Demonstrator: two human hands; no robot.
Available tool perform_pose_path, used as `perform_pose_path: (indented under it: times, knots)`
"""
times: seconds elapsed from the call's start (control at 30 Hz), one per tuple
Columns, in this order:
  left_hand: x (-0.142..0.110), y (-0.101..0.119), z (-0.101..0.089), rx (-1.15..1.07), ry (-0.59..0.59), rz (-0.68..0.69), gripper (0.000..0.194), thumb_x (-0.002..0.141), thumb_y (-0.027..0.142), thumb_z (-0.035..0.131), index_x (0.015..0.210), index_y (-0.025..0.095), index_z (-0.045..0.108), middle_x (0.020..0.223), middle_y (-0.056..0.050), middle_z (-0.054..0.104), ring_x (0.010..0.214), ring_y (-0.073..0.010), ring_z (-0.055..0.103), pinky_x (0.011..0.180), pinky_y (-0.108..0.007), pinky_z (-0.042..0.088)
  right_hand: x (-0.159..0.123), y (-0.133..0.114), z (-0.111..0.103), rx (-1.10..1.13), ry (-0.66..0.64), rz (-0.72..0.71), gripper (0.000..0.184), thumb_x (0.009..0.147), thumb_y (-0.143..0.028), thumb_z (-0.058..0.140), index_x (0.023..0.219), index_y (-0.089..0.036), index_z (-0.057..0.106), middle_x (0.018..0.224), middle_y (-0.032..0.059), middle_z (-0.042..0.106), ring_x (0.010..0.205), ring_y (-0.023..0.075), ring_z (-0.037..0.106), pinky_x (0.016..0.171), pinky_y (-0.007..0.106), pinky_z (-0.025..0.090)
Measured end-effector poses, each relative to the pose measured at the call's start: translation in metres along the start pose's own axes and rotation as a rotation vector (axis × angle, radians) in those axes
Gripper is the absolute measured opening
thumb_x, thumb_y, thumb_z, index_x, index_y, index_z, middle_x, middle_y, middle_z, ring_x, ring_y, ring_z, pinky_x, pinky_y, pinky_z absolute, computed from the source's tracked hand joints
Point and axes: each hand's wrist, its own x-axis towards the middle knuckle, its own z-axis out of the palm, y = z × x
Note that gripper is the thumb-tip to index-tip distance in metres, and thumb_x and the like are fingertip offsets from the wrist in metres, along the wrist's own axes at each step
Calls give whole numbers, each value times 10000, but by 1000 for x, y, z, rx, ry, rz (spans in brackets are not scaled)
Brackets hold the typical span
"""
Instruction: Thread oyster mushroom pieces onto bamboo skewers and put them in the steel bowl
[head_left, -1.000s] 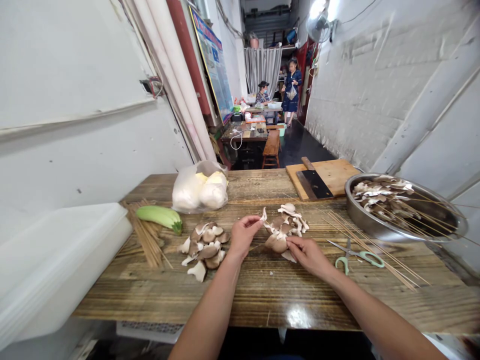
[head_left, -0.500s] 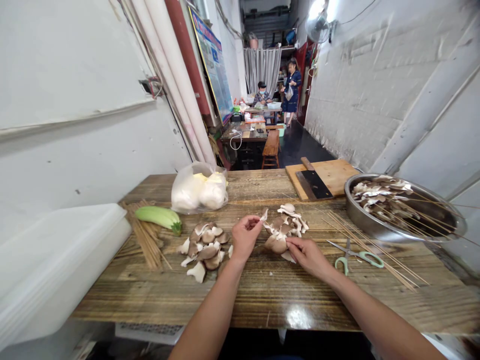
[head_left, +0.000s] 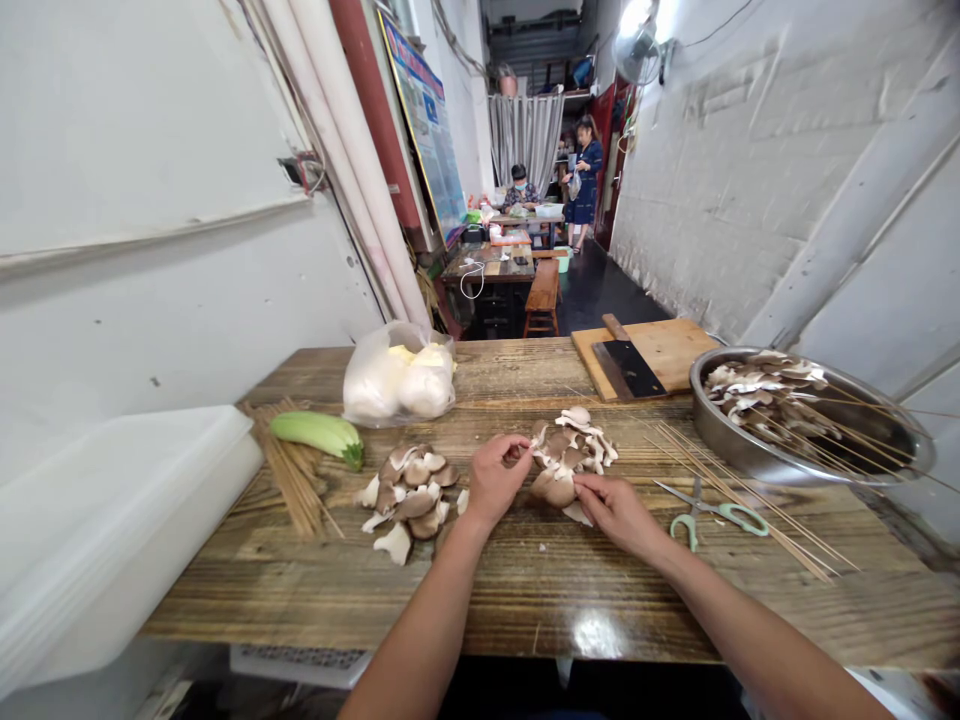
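Left hand (head_left: 496, 478) is pinching narrowly at the edge of one mushroom cluster (head_left: 574, 447), and the right hand (head_left: 619, 512) is gripping a brown cap at its near side; the cluster is lying between them, mid-desk (head_left: 525, 590); one separate mushroom heap (head_left: 414, 495) is sitting beside the left forearm, its overlapping pieces hiding an exact count; one steel bowl (head_left: 739, 450) is holding mushrooms (head_left: 765, 385), with several skewers jutting over its rim; one plastic bag (head_left: 367, 385) is containing two pale lumps (head_left: 427, 385); one pair of scissors (head_left: 697, 504) is lying right of the right hand, near loose skewers (head_left: 791, 548) too thin to count; one cleaver (head_left: 630, 365) is resting on one cutting board (head_left: 671, 350); one green gourd (head_left: 315, 435) is lying against one skewer bundle (head_left: 296, 495); two co-workers are staying well apart, in the background.
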Motion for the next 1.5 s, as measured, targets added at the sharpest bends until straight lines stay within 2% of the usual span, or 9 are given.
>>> perform_pose_path:
  times: [0.1,0.37,0.5,0.6,0.83,1.0,1.2,1.37,1.5]
  knots:
    - [0,1,0,-13,-22,40,150,730,254,576,833,209,675,763,-22,638,669,-125,533,673,-251,426,0,-1,-1,25,9,8,282,879,-318,402,716,-163,573,551,-25,436,519,106,386,480,199,290]
    - [-4,3,10,-173,-40,-37,139,744,298,589,797,216,687,852,-50,671,840,-178,576,794,-315,436,2,-4,0,70,17,27,327,876,-367,391,627,-183,499,501,-33,414,485,111,381,475,209,293]
    - [3,-9,4,-273,138,-215,275,741,336,586,966,191,651,994,-75,651,905,-176,579,810,-308,438,3,-4,1,100,68,49,306,873,-367,401,651,-181,502,509,-35,424,490,109,392,480,209,305]
    - [7,-17,-1,-266,206,-328,280,756,349,561,942,162,655,937,-81,665,869,-175,593,814,-317,435,4,-5,-8,116,111,52,316,873,-369,405,642,-178,503,494,-37,430,482,105,398,490,211,315]
    - [-6,-6,15,-53,-202,-17,141,742,303,589,747,211,695,765,-40,668,764,-171,574,760,-307,416,10,1,-37,200,420,106,302,860,-397,428,711,-159,541,491,-39,427,461,87,359,455,209,279]
    - [-15,-1,20,42,-435,-12,185,673,392,651,658,211,684,637,-15,617,635,-155,533,643,-270,384,11,-5,-35,221,391,98,325,851,-398,434,625,-173,496,481,-39,410,458,86,352,454,211,274]
    - [-18,10,18,71,-692,146,308,655,384,676,932,250,684,690,-10,603,671,-160,518,687,-277,375,9,-15,-31,210,353,101,321,840,-416,423,676,-168,545,475,-40,417,455,92,367,471,216,295]
    - [-24,16,25,225,-748,270,359,775,379,554,1101,240,608,880,-68,627,846,-203,531,793,-326,365,8,-14,-28,225,340,117,316,833,-417,434,675,-165,540,479,-43,406,454,87,360,462,208,289]
    - [-24,15,27,270,-695,257,270,828,370,474,946,212,659,845,-75,609,823,-200,528,787,-336,372,8,-12,-26,239,338,122,298,832,-413,438,715,-167,560,485,-42,411,451,91,368,452,211,290]
